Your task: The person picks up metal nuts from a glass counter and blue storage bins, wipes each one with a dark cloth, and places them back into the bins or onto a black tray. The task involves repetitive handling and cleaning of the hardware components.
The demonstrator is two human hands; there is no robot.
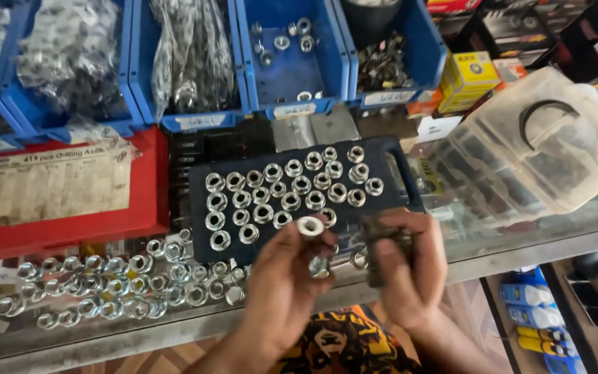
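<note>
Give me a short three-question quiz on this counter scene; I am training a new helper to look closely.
1. True or false: the left hand holds a shiny nut at its fingertips.
2. What lies left of the dark tray of nuts? A) a red case B) a green bucket C) a wooden crate
3. Fill in: the bins along the back are coloured ____.

Key
1. True; the right hand grips a darker, blurred part beside it.
2. A, the red case; loose nuts lie in front of it.
3. Blue.
</note>
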